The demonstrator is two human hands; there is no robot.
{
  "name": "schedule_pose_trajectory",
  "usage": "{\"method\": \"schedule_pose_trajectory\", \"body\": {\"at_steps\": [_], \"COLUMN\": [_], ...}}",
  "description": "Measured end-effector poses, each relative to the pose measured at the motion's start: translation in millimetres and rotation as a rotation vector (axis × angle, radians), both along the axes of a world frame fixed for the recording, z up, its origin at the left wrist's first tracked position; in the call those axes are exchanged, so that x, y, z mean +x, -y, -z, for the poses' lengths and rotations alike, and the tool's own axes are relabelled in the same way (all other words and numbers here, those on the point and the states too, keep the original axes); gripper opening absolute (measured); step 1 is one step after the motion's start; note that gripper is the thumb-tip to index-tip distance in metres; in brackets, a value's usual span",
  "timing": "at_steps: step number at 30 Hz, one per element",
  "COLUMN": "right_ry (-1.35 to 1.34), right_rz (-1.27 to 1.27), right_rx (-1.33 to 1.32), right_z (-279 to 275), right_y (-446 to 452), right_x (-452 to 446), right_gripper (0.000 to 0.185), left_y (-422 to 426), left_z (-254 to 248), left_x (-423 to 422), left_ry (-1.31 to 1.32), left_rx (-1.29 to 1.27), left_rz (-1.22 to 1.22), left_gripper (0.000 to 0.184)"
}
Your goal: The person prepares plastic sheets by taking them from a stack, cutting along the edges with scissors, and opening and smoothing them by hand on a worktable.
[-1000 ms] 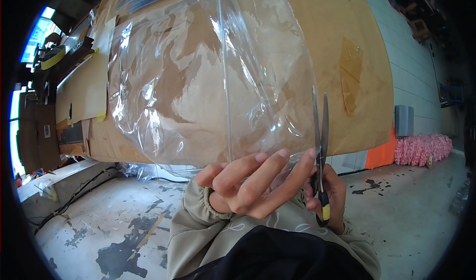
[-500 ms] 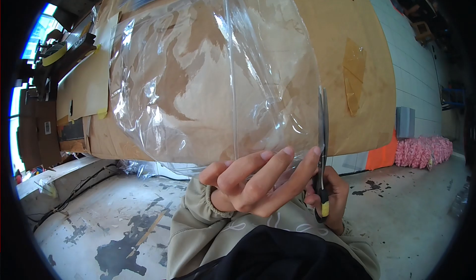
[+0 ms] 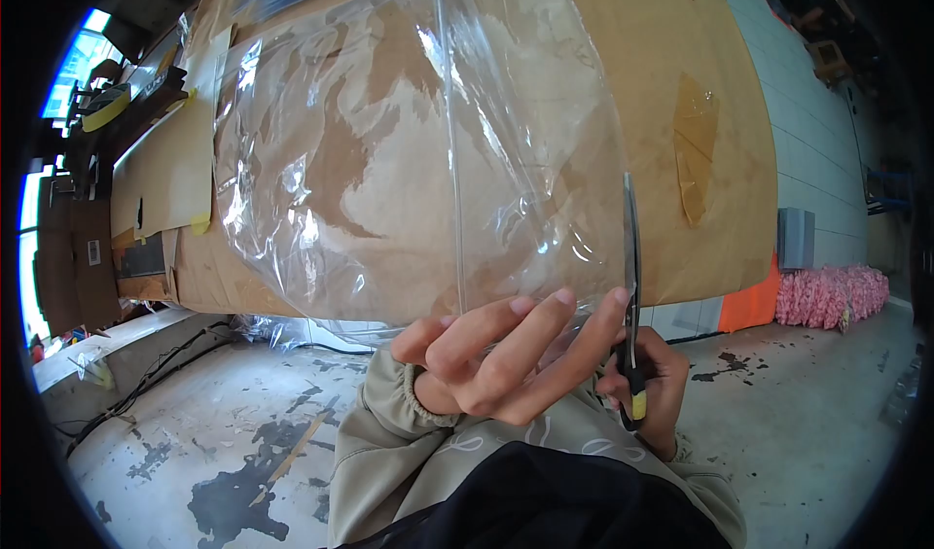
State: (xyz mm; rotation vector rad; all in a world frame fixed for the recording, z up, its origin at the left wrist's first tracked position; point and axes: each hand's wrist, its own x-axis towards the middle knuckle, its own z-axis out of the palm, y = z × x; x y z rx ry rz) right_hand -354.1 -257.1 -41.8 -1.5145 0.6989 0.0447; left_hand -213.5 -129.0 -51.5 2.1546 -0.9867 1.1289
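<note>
Clear plastic film (image 3: pixel 389 160) lies over the brown paper-covered table (image 3: pixel 725 247), its right edge running down to my hands. My left hand (image 3: pixel 511 354) is at the film's near edge, its fingers bent and pressed around the plastic, the thumb hidden. Just right of it, my right hand (image 3: pixel 652 384) is closed on the handles of black scissors (image 3: pixel 631 296) with yellow tape on them. The blades point away from me, closed together, alongside the film's right edge and next to my left fingertips.
Brown tape (image 3: pixel 695 150) is stuck on the paper at the right. A tape roll (image 3: pixel 106 107) sits at the far left. Beyond the table's right side are an orange sheet (image 3: pixel 749 306) and a pink bundle (image 3: pixel 832 297) on the floor.
The scissor blades, apart a second ago, have come together. The scissors and both hands have shifted slightly right in view along with the film's edge.
</note>
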Motion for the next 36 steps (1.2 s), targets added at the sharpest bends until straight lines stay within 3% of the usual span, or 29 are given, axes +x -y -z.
{"method": "schedule_pose_trajectory", "body": {"at_steps": [5,8,14,21,22,25,28,31,36], "right_ry": [0.050,0.201,0.101,-0.007,-0.016,0.217,0.402,0.249,0.643], "right_rz": [0.016,0.020,0.338,-0.137,-0.203,-0.169,-0.393,-0.343,-0.432], "right_rx": [0.137,0.075,-0.595,-1.503,-1.689,-1.420,-0.759,-0.339,-1.067], "right_z": [3.7,5.2,-25.9,-27.5,-29.4,-45.2,-50.3,-38.0,-17.8], "right_y": [2.6,6.1,38.3,71.0,64.9,46.9,30.5,23.7,34.9], "right_x": [-3.1,-6.8,22.6,77.3,80.7,83.2,83.9,80.1,90.4], "right_gripper": [0.046,0.045,0.054,0.055,0.044,0.030,0.021,0.011,0.014], "left_y": [-1.8,-4.8,-17.1,-50.1,-55.3,-63.5,-63.6,-61.8,-70.2], "left_z": [-3.0,-6.4,4.8,7.8,7.9,13.7,19.5,18.5,22.8], "left_x": [0.6,1.7,-2.5,-12.9,-13.7,-20.6,-21.8,-16.3,-14.1], "left_ry": [-0.007,-0.011,-0.007,0.025,0.022,0.015,0.028,0.021,-0.017], "left_rx": [0.035,0.042,-0.038,0.112,0.146,0.179,0.123,0.086,0.135], "left_rz": [-0.001,0.014,0.053,0.131,0.143,0.146,0.162,0.221,0.398], "left_gripper": [0.043,0.043,0.029,0.040,0.040,0.041,0.039,0.033,0.028]}}
